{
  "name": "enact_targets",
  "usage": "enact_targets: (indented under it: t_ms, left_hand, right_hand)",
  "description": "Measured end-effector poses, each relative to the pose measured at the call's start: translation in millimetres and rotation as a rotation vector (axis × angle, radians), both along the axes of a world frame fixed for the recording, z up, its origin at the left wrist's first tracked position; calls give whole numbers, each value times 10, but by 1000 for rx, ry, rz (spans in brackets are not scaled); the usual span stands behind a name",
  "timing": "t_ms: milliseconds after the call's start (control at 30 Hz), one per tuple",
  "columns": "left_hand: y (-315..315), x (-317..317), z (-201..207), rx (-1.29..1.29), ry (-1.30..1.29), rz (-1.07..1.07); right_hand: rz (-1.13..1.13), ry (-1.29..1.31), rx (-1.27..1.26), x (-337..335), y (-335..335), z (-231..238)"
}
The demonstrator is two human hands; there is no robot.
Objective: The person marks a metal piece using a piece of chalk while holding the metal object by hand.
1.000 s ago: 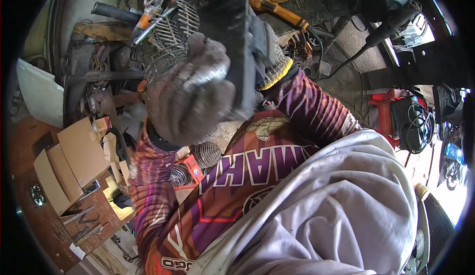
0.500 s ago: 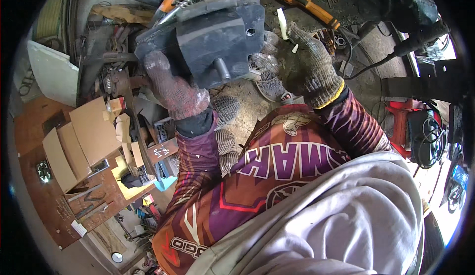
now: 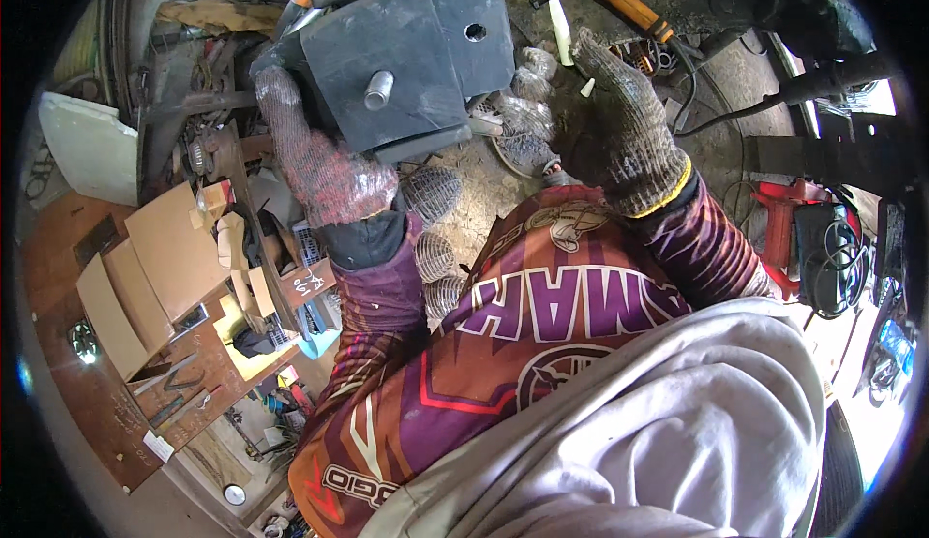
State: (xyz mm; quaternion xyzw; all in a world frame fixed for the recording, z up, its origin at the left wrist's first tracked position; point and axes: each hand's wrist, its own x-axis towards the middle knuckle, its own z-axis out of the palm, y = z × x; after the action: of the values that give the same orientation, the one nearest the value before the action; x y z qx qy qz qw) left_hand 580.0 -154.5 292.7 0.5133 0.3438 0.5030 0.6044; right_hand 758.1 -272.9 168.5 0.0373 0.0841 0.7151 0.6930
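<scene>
My left hand, in a stained knit glove, is closed on the left edge of a black block-shaped mount. The mount has a flat side plate with a round hole and a short metal stud sticking out of its face. It is held up and tilted, with the stud towards me. My right hand, in a dirty knit glove with a yellow cuff edge, is closed on a pale chalk-like stick. The stick's long end points away from me, and a small pale tip shows beside a finger. This hand is apart from the mount.
An orange power tool with a cable lies at the far right. Wire-like rounded bundles are on the floor below the mount. A cardboard box sits on a brown board at left. A red stand is at right.
The mount has turned in my left hand, and its stud face now shows more fully, further left and higher. My right hand keeps the pale stick and has shifted only slightly.
</scene>
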Motion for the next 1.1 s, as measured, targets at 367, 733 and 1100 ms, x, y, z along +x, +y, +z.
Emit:
enact_targets:
  t_ms: [367,733,1100]
  left_hand:
    - [127,-11,-185,-188,-38,59]
    - [24,25,-312,-98,66,60]
    - [-4,136,-262,-103,32,130]
  right_hand:
    - [-245,-1577,-510,197,-184,529]
    - [-658,-2629,-21,330,-169,917]
    - [-521,-2885,-17,247,-43,938]
